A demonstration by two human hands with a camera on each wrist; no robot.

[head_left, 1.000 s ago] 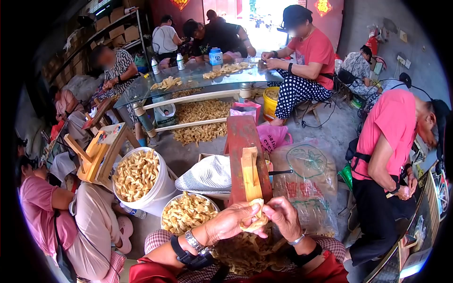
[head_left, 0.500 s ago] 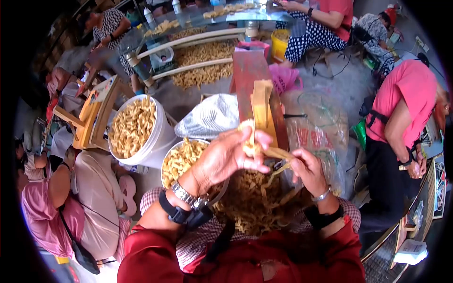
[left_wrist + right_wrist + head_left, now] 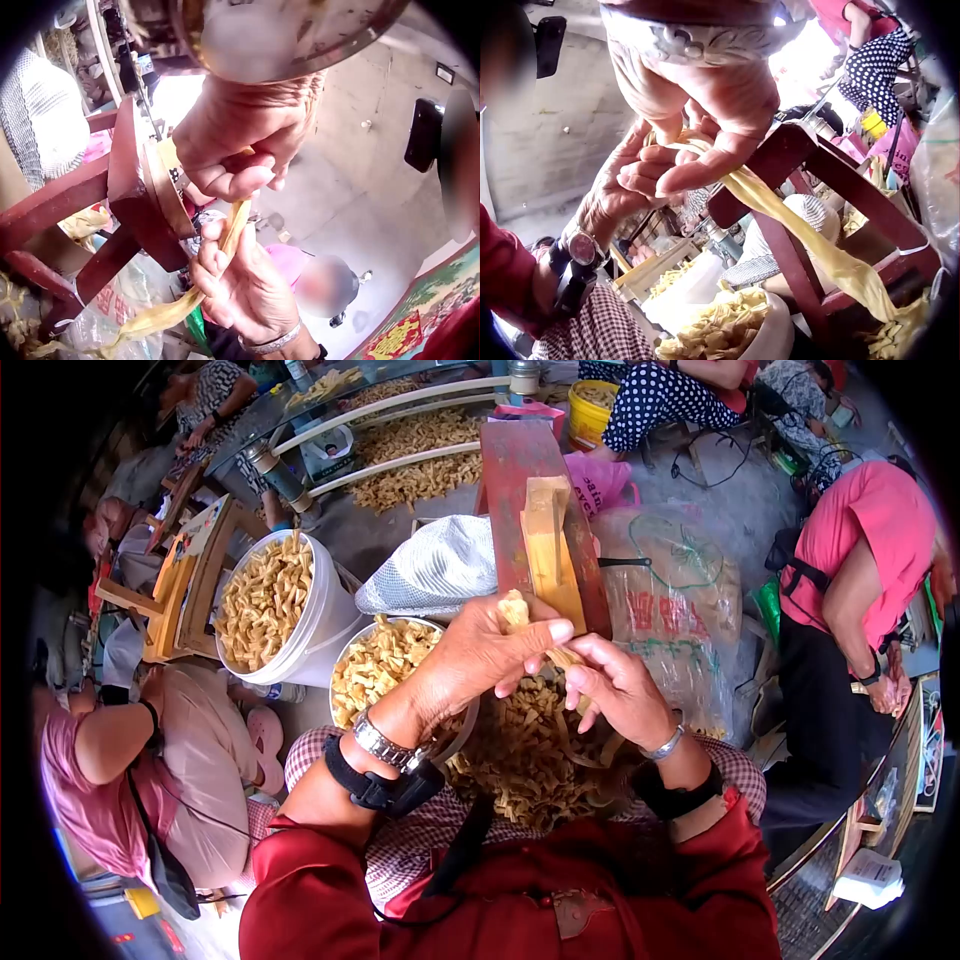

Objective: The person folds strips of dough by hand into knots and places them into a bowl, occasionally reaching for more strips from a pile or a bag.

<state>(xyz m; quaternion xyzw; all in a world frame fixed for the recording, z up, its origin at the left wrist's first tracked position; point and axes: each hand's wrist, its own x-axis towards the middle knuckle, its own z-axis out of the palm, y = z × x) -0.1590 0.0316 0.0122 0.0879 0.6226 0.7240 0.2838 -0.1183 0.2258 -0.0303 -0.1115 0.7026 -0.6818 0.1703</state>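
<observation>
Both hands meet on one limp yellowish strip [image 3: 810, 232] in front of the red wooden bench [image 3: 512, 450]. My left hand [image 3: 475, 660] pinches it between curled fingers and thumb, and a pale folded end [image 3: 514, 610] sticks up above that hand. Close by on the right, my right hand [image 3: 625, 695] grips the strip with thumb and fingers. The strip's long tail hangs below the hands in the right wrist view. A slotted wooden block [image 3: 550, 545] stands on the bench just beyond them. Loose brown-yellow strips [image 3: 530, 760] lie heaped at the lap.
Left of the hands stand a tub [image 3: 385, 670] and a taller white bucket [image 3: 300, 610], both full of short knotted pieces. A striped hat-like cloth [image 3: 435, 565] lies behind them. Right of the bench is a clear plastic sack [image 3: 670, 610]. People sit close on both sides.
The head view has tipped downward. Half a second ago the right hand was farther off, lower right, drawing the strip out; now it has come up close to the left hand, whose fingers have closed in.
</observation>
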